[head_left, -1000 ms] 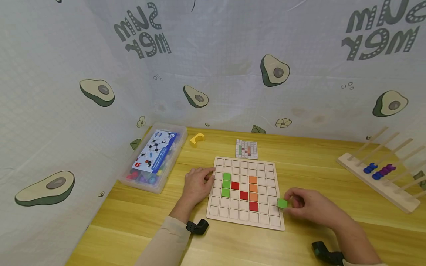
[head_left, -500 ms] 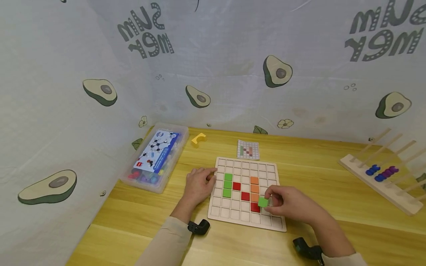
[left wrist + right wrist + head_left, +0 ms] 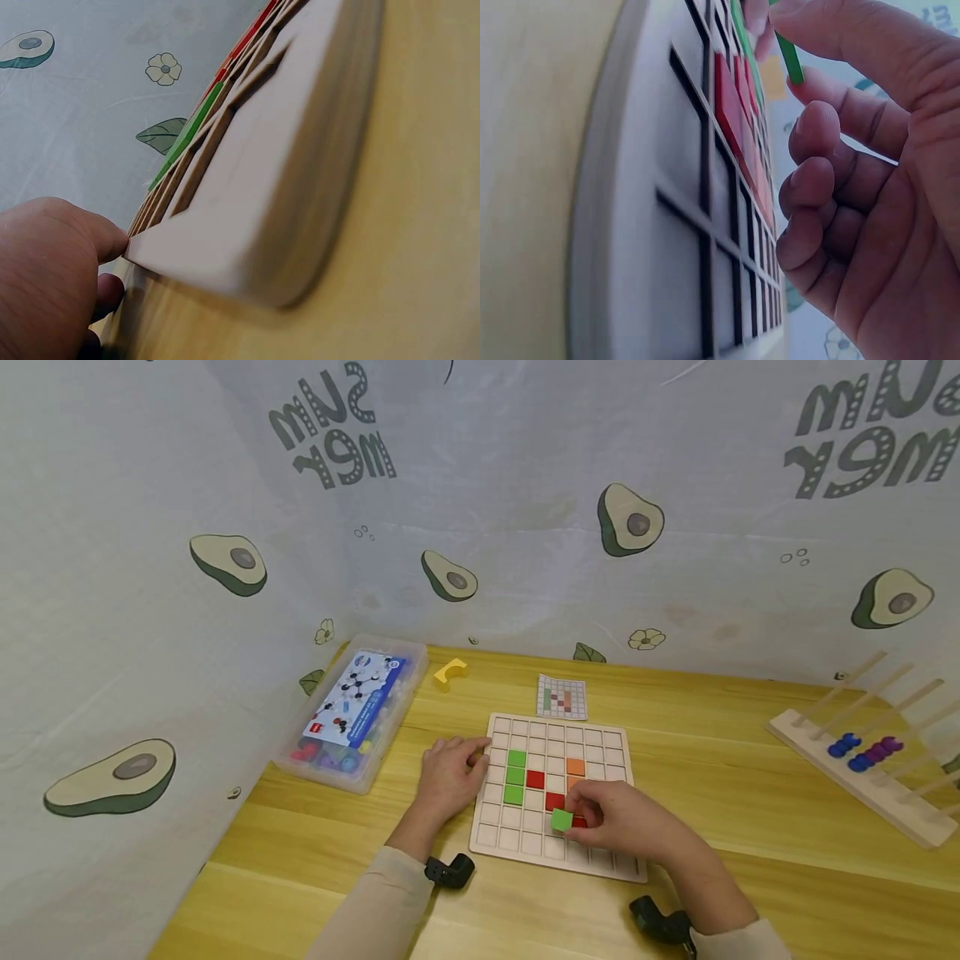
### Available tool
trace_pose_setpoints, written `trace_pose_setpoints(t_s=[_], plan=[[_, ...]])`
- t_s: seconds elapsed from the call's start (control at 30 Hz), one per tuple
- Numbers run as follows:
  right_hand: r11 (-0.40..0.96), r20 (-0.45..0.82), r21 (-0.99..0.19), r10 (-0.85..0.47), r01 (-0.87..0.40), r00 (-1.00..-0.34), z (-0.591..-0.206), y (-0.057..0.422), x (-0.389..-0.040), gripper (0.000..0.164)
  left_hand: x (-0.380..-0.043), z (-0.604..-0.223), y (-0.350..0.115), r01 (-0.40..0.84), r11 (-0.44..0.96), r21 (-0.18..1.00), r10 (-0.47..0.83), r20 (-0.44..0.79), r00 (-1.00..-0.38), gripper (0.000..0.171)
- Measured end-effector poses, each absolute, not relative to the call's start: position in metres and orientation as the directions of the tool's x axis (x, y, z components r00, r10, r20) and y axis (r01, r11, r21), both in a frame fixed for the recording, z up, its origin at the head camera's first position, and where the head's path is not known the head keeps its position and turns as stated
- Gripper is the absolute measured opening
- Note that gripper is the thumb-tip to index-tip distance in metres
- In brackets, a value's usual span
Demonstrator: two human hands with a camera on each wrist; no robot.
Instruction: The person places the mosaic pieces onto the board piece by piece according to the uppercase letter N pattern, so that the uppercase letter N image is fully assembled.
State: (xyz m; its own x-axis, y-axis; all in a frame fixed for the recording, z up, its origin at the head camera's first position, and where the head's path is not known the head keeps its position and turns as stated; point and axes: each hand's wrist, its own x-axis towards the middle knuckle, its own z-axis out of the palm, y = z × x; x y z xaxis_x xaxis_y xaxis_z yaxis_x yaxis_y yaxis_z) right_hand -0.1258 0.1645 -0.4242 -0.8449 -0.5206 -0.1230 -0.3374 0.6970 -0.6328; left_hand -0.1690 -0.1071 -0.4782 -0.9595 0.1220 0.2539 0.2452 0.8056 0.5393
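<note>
My right hand pinches a green square tile between thumb and index finger above the lower middle of a wooden grid board. In the right wrist view the tile is seen edge-on, and the other fingers are curled. My left hand rests at the board's left side, index finger and thumb touching its edge. In the left wrist view a fingertip meets the edge. Set in the board are green tiles, red tiles and orange tiles; my right hand partly covers some.
Behind the board lies a small printed grid card with coloured squares. A clear plastic case of coloured balls stands at the left, near a yellow arch block. At the right is a wooden peg rack with blue and purple beads.
My right hand has carried the green tile leftward, from the board's right edge to over its lower middle. My left hand has stayed at the board's left edge.
</note>
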Motion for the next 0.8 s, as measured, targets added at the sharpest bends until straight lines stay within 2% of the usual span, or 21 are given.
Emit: trace_pose_setpoints(t_s=[0.27,0.8], plan=[[0.691,-0.089,-0.606,-0.551,-0.394,-0.83,-0.43,0.143,-0.129,0.023,-0.17,-0.479,-0.107,0.241,0.81,0.534,0.122,0.249,-0.961,0.032],[0.743,-0.081,-0.544,-0.508,-0.39,-0.857,-0.432,0.102,-0.128,0.016,-0.169,-0.476,-0.108,0.237,0.813,0.532,0.127,0.236,-0.963,0.032]])
